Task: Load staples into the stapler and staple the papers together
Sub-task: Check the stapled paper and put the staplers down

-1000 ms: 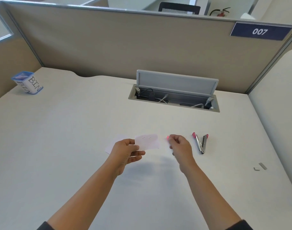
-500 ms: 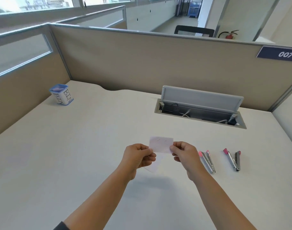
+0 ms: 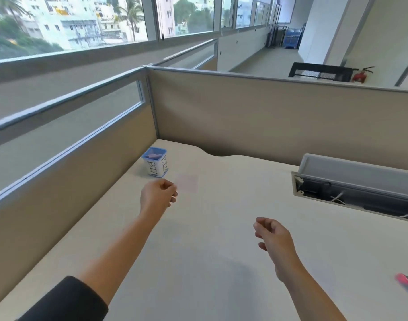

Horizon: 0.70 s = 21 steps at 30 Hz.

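- Cubicle desk, pale top, beige partitions on two sides, windows beyond the left partition; only the head view is available.
- Bin: small blue-rimmed tub lettered "BIN", near the far left corner of the desk, with something pale inside that I cannot identify.
- Left hand: extended toward the bin, fingers pinched on the left edge of the papers. Papers are pale pink, motion-blurred, held above the desk just right of the bin and apart from it.
- Whether the papers are one sheet or several, and whether a staple is in them, cannot be told from the blur.
- Right hand: held over mid desk, fingers loosely curled, nothing in it.
- Stapler: pink-tipped, metal, cut off by the lower right frame edge, lying on the desk well apart from both hands. Open or closed: cannot tell.
- Cable tray: lid raised, cords visible, far right.
- Judgement on progress: neither hand is on the stapler, and the papers are being carried to the bin side. This suggests the stapling step is likely finished and the papers are being put away; loading cannot be verified.
- Left to do, by this reading: release the papers at the bin.
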### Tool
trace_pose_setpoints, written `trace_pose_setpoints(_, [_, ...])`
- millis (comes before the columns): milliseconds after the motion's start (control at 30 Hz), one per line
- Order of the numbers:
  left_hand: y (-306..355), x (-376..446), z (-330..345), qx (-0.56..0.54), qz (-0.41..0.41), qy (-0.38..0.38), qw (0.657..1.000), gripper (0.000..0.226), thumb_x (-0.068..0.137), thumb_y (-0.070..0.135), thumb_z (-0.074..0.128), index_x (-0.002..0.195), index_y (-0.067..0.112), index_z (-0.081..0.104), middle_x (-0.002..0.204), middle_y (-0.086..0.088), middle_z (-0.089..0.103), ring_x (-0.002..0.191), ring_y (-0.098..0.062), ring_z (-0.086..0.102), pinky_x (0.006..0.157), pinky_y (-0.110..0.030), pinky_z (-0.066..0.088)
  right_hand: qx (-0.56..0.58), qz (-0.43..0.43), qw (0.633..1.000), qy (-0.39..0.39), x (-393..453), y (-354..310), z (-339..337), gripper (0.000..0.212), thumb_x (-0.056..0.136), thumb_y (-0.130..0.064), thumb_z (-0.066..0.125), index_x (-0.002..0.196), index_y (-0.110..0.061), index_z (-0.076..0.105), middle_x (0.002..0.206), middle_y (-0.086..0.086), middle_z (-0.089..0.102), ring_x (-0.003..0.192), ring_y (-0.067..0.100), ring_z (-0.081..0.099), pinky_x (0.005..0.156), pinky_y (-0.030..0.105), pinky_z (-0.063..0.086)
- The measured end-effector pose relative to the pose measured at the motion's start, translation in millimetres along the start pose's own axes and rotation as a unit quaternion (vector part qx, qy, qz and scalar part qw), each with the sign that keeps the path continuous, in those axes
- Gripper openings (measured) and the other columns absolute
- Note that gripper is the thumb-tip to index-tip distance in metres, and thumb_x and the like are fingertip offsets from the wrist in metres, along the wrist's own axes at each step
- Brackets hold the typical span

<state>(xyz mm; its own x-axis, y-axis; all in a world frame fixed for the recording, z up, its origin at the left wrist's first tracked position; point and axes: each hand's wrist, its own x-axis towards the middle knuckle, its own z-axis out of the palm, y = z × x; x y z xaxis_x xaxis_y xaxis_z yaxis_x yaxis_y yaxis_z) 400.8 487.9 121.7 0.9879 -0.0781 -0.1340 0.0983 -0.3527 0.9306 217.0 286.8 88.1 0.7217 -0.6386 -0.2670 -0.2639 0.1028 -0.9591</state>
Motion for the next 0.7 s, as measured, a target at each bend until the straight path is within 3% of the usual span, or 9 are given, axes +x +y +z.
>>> trace_pose_setpoints(167, [14, 90, -38, 0.159, 0.103, 0.085, 0.978, 0.017, 0.082, 0.012, 0.053, 0.073, 0.009, 0.066, 0.077, -0.004, 0.070, 0.076, -0.028, 0.065, 0.070, -0.035, 0.051, -0.021, -0.005, 1.000, 0.010, 29, -7, 41, 0.010, 0.087, -0.015, 0.059, 0.089, -0.025, 0.061, 0.096, -0.001, 0.062, 0.082, 0.017, 0.057, 0.073, 0.032, 0.046])
trace_pose_setpoints(300, [23, 146, -43, 0.272, 0.137, 0.107, 0.947, 0.016, 0.084, 0.015, 0.052, 0.086, 0.013, 0.068, 0.094, -0.011, 0.068, 0.086, -0.034, 0.060, 0.067, -0.033, 0.043, -0.032, -0.007, 0.999, 0.016, 55, -14, 66, 0.011, 0.087, -0.016, 0.059, 0.091, -0.026, 0.061, 0.099, -0.003, 0.062, 0.096, 0.017, 0.059, 0.088, 0.039, 0.046])
trace_pose_setpoints(400, [22, 181, -41, 0.334, 0.147, 0.102, 0.926, 0.022, 0.084, 0.011, 0.046, 0.087, 0.014, 0.068, 0.093, -0.014, 0.068, 0.080, -0.035, 0.056, 0.062, -0.031, 0.037, -0.028, -0.009, 0.999, 0.025, 77, -19, 79, 0.010, 0.088, -0.016, 0.057, 0.091, -0.025, 0.061, 0.097, -0.003, 0.062, 0.092, 0.018, 0.059, 0.083, 0.036, 0.047])
trace_pose_setpoints(533, [16, 215, -43, 0.411, 0.174, 0.083, 0.891, 0.021, 0.078, 0.002, 0.045, 0.074, 0.011, 0.063, 0.083, -0.017, 0.066, 0.067, -0.032, 0.047, 0.057, -0.031, 0.033, -0.027, -0.006, 0.999, 0.028, 99, -21, 91, 0.010, 0.089, -0.016, 0.057, 0.095, -0.023, 0.061, 0.095, -0.006, 0.062, 0.088, 0.018, 0.059, 0.079, 0.032, 0.046])
trace_pose_setpoints(700, [7, 243, -44, 0.506, 0.200, 0.049, 0.837, 0.017, 0.075, -0.004, 0.049, 0.072, 0.008, 0.061, 0.084, -0.018, 0.063, 0.069, -0.032, 0.048, 0.059, -0.032, 0.032, -0.026, -0.001, 0.999, 0.030, 115, -18, 98, 0.010, 0.089, -0.016, 0.056, 0.094, -0.023, 0.062, 0.094, -0.007, 0.062, 0.089, 0.016, 0.060, 0.075, 0.029, 0.047])
